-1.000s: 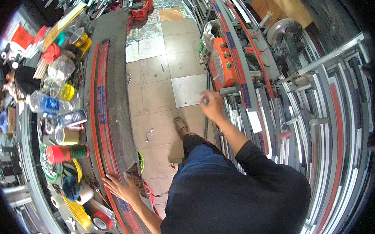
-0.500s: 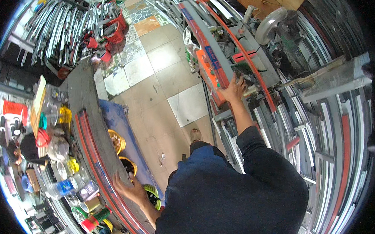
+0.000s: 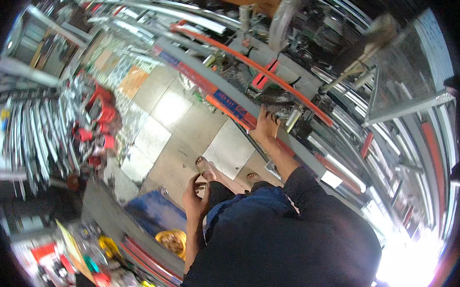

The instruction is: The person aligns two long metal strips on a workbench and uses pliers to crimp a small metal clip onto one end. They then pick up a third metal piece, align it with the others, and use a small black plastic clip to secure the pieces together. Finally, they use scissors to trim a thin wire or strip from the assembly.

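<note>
Left hand (image 3: 194, 199) has lifted off the workbench (image 3: 115, 215).

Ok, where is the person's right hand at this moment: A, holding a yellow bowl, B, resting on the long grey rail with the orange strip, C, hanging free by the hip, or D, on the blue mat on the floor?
B: the right hand lies flat on the long grey rail, arm stretched out, while the left hand hangs free over the tiled floor.
</note>
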Action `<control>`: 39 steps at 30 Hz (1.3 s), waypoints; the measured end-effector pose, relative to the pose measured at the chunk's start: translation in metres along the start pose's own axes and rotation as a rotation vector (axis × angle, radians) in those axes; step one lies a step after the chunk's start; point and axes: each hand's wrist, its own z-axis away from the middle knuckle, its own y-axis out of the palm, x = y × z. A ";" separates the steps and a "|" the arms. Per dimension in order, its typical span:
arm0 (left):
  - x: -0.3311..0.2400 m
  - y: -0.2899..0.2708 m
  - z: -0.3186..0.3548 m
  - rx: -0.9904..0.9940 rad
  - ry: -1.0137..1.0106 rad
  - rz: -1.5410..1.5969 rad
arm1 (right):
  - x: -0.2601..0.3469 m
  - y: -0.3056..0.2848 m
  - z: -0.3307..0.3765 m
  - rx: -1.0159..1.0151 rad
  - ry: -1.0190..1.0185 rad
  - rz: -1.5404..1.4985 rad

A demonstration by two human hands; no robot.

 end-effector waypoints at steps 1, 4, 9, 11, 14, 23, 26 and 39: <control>0.002 -0.006 -0.035 0.044 0.058 -0.032 | 0.000 0.003 0.002 -0.066 -0.002 -0.017; -0.003 -0.023 -0.157 0.208 0.311 -0.112 | 0.005 0.004 0.016 -0.125 0.019 -0.042; -0.065 -0.020 -0.355 0.476 0.909 -0.425 | 0.038 -0.014 0.072 -0.287 0.030 0.025; -0.097 -0.018 -0.406 0.549 1.195 -0.445 | 0.061 -0.028 0.098 -0.387 0.020 0.101; -0.142 -0.013 -0.451 0.812 1.395 -0.453 | 0.093 -0.055 0.145 -0.468 -0.007 0.170; -0.194 0.070 -0.362 2.322 1.090 -0.835 | 0.150 -0.145 0.304 -0.491 -0.049 0.502; -0.168 0.081 -0.291 3.112 0.403 -0.576 | 0.151 -0.173 0.348 -0.596 -0.107 0.637; -0.156 0.119 -0.077 2.943 0.690 -0.113 | 0.350 -0.049 0.392 -1.436 1.206 -0.093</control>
